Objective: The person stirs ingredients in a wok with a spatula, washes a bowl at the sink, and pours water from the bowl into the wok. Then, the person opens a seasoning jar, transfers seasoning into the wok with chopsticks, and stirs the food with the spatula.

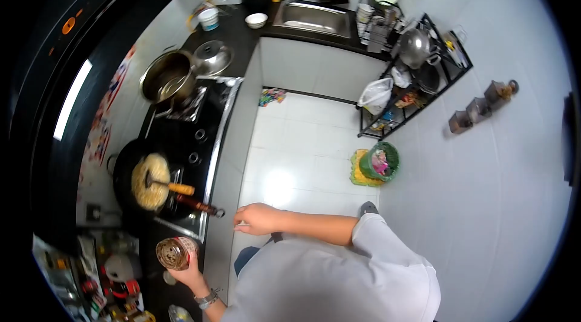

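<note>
My left hand (189, 270) is wrapped round a glass jar (173, 253) with dark brown contents and a red and white label, held above the counter by the stove. My right hand (259, 219) is closed in front of my body, past the end of the wok's handle; a small pale bit shows at its fingers, too small to name. On the stove's near burner sits a black wok (128, 192) with pale, yellowish food (151, 180) in it. A spatula with a wooden handle (181, 189) rests in the food, untouched by either hand.
A steel pot (168, 80) stands on the far burner, with a lid (213, 57) beyond it. Bottles and packets (115, 267) crowd the counter at lower left. The sink (315, 19) is at the back. A black rack (417, 80) and a green bin (387, 161) stand on the right.
</note>
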Demonstrator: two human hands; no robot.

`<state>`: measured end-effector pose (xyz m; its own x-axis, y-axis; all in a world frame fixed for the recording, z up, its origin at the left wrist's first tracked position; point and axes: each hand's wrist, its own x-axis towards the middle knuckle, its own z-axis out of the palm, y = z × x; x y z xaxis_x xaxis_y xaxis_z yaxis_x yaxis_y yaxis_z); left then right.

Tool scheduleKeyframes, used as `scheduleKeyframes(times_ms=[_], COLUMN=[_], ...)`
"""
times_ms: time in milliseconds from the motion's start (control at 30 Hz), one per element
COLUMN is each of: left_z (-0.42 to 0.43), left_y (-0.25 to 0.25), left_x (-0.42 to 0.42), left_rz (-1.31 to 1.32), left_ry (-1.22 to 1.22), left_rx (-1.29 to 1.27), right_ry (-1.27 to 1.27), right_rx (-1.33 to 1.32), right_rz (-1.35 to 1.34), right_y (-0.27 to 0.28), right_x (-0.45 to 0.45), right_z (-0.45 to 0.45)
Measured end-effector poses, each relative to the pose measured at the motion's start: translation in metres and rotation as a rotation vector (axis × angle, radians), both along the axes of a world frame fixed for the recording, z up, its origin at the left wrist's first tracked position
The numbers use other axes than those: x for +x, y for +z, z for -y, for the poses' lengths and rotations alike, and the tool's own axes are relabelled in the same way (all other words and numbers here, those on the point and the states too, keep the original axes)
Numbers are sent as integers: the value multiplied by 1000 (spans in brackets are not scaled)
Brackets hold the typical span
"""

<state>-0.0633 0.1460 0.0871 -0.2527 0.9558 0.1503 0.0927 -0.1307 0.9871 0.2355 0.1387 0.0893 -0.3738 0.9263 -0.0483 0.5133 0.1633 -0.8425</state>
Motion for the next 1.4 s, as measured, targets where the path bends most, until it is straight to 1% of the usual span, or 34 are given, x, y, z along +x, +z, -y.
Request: scheduleKeyframes(times_ms=[67, 100, 133, 167, 200, 300, 333, 367, 467, 500, 567, 600, 633, 667, 733, 767, 800, 833, 867, 900, 933, 967, 1000, 1033, 1067, 1100, 1133, 1167, 1200, 1267, 1300, 1333, 1367, 1400], left_z=[-17, -26, -34, -43, -49, -70, -79, -86, -113, -122, -144, -152, -162, -173, -195, -205, -216, -226, -234, -242, -250, -256, -264, -272, -280, -289, -295, -294, -293, -295, -296, -299, -299, -301], left_y=[19, 30, 36, 35, 35, 38, 38, 38, 35, 34, 36, 38, 41, 41, 36, 36, 35, 36, 39, 42, 46, 52, 53, 50, 46, 36, 34, 42, 51, 46, 41, 44, 46, 47], left_x=[31, 49, 66, 75, 87, 119, 128, 138, 162, 172, 191, 204, 220, 229, 250, 260, 272, 286, 299, 312, 327, 341, 353, 362, 368, 372, 380, 400, 419, 448, 460, 476, 495, 515], left_rz=[-47, -117, -188, -245, -236, -203, -195, -183, -317, -316, -326, -330, -318, -425, -335, -341, -330, -318, -324, -292, -262, -321, -327, -294, -262, -257, -256, -339, -426, -484, -489, -495, -423, -427], left_ry=[-104, -115, -123, -128, -143, -138, -138, -138, -94, -97, -85, -70, -39, -19, -12, -24, -50, -73, -80, -108, -136, -126, -134, -176, -215, -205, -221, -158, -94, -82, -60, -42, -48, -50], left_rx=[16, 14, 11, 73, 76, 50, 45, 41, -36, -35, -13, 3, 50, 59, -16, -18, -10, -2, -4, -17, -30, -28, -22, 21, 62, 58, 41, 24, 7, 55, 32, 10, -16, -13], right_ry=[-119, -200, -219, -338, -454, -648, -695, -741, -861, -914, -1027, -1128, -1202, -1288, -1430, -1510, -1562, -1617, -1687, -1717, -1776, -1814, -1814, -1837, -1758, -1769, -1755, -1768, -1801, -1756, -1749, -1631, -1511, -1513], right_rx=[-5, -6, -9, -45, -76, -89, -52, -54, -24, -3, 55, -43, 23, -44, -84, -76, -40, -10, 13, 30, -21, -19, 39, 83, 157, 159, 184, 157, 28, -135, -133, -258, -378, -380], right_rz=[-12, -20, -17, -23, -27, 58, 97, 160, 269, 302, 299, 300, 255, 257, 171, 129, 306, 225, 258, 277, 244, 301, 646, 760, 868, 843, 901, 903, 904, 1058, 1055, 1146, 1230, 1225], right_y=[-1, -2, -3, -5, -7, -21, -31, -27, -13, -7, -9, 7, 2, 17, 42, 46, 58, 56, 56, 80, 80, 77, 80, 95, 104, 110, 118, 137, 144, 150, 150, 149, 148, 147], right_x=[49, 74, 98, 119, 143, 211, 236, 261, 343, 372, 443, 473, 513, 545, 605, 637, 663, 700, 736, 745, 780, 816, 843, 851, 874, 903, 928, 939, 966, 1016, 1035, 1049, 1062, 1073], right_z=[7, 9, 12, 15, 16, 14, 11, 8, -5, -11, -25, -32, -38, -45, -51, -53, -53, -51, -50, -52, -53, -53, -54, -59, -62, -66, -70, -78, -84, -93, -96, -98, -100, -101])
